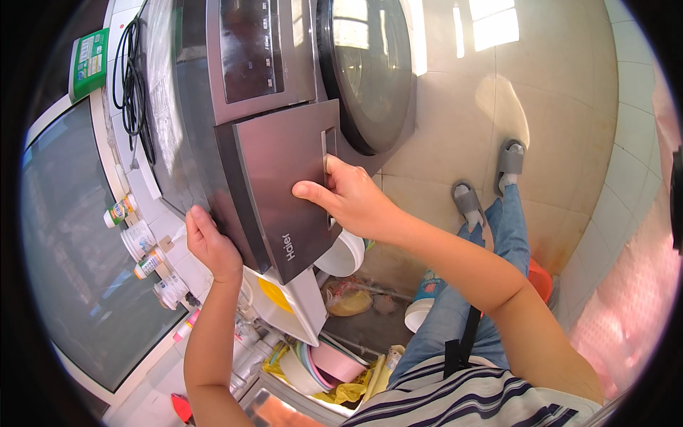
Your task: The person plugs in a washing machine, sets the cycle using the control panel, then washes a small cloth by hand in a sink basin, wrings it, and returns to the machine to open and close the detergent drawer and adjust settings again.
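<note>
A grey Haier front-loading washing machine [197, 128] stands before me, turned sideways in the view. Its detergent drawer [283, 213] sticks out a little from the body, with a dark gap along its edge. My right hand [355, 197] has its fingers hooked into the drawer's handle slot [331, 140], the thumb lying on the front panel. My left hand [213, 248] rests flat against the machine's side near the corner and holds nothing. Beside the drawer are the glossy control panel [251, 50] and the round glass door [373, 74], which is closed.
A coiled black cable [130, 85] and a green detergent pack [89, 64] lie beyond the machine. Several bottles and tubs [140, 240] line the window sill. Below the drawer are a white basin [307, 315], a white bucket [344, 256] and stacked bowls [336, 363].
</note>
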The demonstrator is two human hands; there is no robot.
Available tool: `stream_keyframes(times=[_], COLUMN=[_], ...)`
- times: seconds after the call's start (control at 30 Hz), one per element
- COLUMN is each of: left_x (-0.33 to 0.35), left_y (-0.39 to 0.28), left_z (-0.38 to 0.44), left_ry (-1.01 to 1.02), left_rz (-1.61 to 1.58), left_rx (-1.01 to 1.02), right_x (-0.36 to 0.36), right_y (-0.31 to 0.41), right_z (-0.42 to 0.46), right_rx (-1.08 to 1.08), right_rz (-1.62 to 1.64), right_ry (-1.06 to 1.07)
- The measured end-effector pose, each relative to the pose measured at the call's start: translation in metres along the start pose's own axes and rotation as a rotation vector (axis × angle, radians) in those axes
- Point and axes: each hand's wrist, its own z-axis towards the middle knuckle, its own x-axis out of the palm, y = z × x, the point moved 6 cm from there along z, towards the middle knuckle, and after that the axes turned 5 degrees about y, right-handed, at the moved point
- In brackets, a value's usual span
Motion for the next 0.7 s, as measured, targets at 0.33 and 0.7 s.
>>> stream_keyframes(times=[0.33,0.7], left_x=[0.01,-0.001], left_y=[-0.013,-0.014], left_z=[0.006,0.003], left_ry=[0.022,0.034], left_rz=[0.003,0.228], left_rx=[0.017,0.104], right_x=[0.012,-0.093], right_y=[0.009,0.099], right_z=[0.026,0.03], right_rx=[-0.021,-0.178], right_rz=[-0.088,-0.348], right_ry=[-0.015,-0.419])
